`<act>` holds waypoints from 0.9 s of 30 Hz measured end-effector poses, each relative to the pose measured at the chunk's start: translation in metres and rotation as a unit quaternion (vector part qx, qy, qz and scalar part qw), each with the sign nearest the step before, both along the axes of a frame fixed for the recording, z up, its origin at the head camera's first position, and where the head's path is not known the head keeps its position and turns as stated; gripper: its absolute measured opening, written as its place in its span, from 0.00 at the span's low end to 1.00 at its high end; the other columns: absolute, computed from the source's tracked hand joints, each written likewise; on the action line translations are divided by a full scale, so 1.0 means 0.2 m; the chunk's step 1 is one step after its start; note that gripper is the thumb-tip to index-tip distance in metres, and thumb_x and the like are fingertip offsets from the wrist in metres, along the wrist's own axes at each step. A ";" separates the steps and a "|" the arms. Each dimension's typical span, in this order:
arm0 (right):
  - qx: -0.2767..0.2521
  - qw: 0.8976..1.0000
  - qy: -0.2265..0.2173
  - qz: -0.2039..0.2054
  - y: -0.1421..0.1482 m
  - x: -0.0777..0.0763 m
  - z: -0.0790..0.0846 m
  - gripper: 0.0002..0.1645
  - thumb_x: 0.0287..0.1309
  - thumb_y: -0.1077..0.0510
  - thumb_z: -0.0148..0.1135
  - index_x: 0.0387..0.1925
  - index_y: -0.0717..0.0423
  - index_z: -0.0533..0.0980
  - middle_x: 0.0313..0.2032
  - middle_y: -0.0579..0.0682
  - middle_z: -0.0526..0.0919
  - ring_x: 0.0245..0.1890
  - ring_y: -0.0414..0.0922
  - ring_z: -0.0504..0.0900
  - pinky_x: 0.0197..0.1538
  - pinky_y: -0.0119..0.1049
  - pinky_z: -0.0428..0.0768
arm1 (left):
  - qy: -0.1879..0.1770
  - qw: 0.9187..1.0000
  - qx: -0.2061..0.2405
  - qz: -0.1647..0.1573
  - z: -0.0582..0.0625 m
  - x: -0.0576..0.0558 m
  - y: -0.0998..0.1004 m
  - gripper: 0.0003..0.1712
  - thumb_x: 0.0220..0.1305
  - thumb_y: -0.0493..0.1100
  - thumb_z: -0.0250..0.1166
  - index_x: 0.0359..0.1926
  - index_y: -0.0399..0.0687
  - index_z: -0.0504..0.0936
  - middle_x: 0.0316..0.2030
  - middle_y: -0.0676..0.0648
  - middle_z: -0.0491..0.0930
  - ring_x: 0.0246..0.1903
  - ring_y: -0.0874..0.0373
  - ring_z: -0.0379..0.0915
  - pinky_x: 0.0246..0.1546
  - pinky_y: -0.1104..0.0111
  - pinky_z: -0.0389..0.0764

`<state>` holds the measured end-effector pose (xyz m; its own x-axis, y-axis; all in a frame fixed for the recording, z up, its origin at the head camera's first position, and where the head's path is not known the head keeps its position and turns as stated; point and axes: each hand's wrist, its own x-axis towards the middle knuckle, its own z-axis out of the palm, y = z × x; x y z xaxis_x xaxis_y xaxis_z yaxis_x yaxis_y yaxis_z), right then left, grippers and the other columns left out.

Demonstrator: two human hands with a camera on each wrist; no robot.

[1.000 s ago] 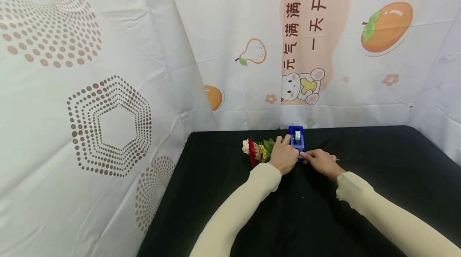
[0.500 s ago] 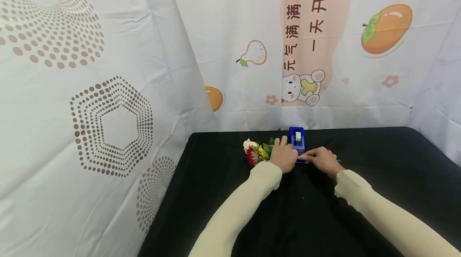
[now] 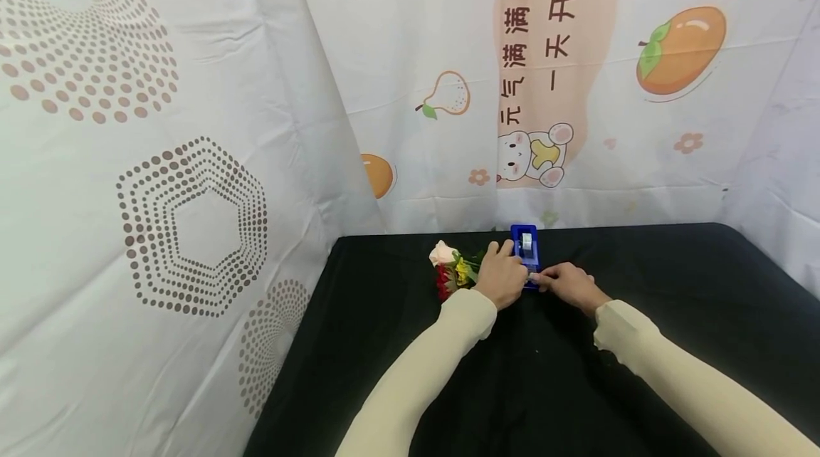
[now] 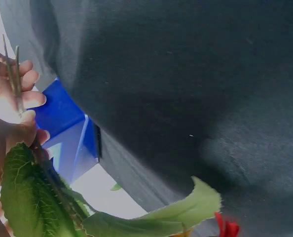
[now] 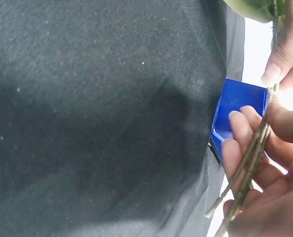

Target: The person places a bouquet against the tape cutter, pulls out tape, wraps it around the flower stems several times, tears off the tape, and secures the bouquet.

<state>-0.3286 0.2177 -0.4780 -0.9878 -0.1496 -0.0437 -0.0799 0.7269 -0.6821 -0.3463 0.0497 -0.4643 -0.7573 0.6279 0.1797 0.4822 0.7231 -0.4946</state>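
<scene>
My left hand [image 3: 502,275] grips a small bouquet by its stems, just below the green leaves [image 4: 35,197]. At the bouquet's left end are a pale pink rose [image 3: 442,253], a red flower [image 3: 445,282] and a yellow flower [image 3: 464,271]. Close on the right, my right hand [image 3: 570,284] pinches the bare stems [image 5: 247,173] between thumb and fingers, and their cut ends lie across its palm. Directly behind the fingertips of both hands stands a blue tape dispenser [image 3: 525,242] with a whitish roll in it. Its near end is partly hidden by the hands.
A black cloth [image 3: 666,286] covers the table under both hands. Its far edge runs just behind the dispenser, against a white fruit-print curtain [image 3: 410,122]. Another white curtain [image 3: 211,115] with dotted patterns hangs along the left side.
The bouquet has turned about its stems: the rose now sits higher and the red flower lower. Both hands stay at nearly the same place, their fingers still on the stems.
</scene>
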 end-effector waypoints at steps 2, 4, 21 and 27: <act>0.001 1.000 -0.009 0.000 0.00 0.00 0.00 0.28 0.68 0.40 0.49 0.40 0.60 0.82 0.34 0.50 0.83 0.36 0.50 0.73 0.50 0.61 0.52 | 0.006 1.000 -0.001 -0.002 -0.01 0.00 0.00 0.14 0.69 0.58 0.53 0.27 0.70 0.78 0.41 0.63 0.79 0.46 0.57 0.55 0.45 0.60 0.54; -0.001 1.000 -0.014 0.001 0.00 0.00 0.01 0.29 0.69 0.40 0.47 0.40 0.60 0.82 0.33 0.51 0.83 0.36 0.50 0.73 0.49 0.61 0.52 | 0.010 1.000 0.001 -0.005 -0.01 0.00 -0.01 0.15 0.69 0.57 0.53 0.25 0.69 0.77 0.40 0.63 0.78 0.46 0.57 0.55 0.45 0.60 0.54; 0.009 1.000 0.015 -0.025 -0.02 0.00 0.02 0.21 0.66 0.45 0.55 0.36 0.57 0.84 0.30 0.50 0.84 0.34 0.49 0.75 0.46 0.60 0.52 | -0.023 0.998 0.059 0.014 -0.02 -0.02 -0.01 0.10 0.65 0.58 0.58 0.27 0.70 0.80 0.34 0.61 0.79 0.44 0.57 0.55 0.44 0.59 0.54; 0.013 0.999 0.027 -0.035 -0.03 0.00 0.01 0.22 0.64 0.43 0.57 0.36 0.56 0.85 0.29 0.49 0.85 0.33 0.49 0.75 0.44 0.55 0.54 | -0.077 0.991 0.101 0.043 0.00 -0.05 -0.03 0.11 0.67 0.57 0.57 0.28 0.69 0.82 0.29 0.61 0.82 0.38 0.57 0.55 0.40 0.60 0.52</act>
<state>-0.3278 0.2126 -0.4750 -0.9969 -0.0788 0.0071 -0.0639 0.7489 -0.6596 -0.3566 0.0444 -0.4643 -0.8352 0.5221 0.1730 0.4723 0.8419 -0.2611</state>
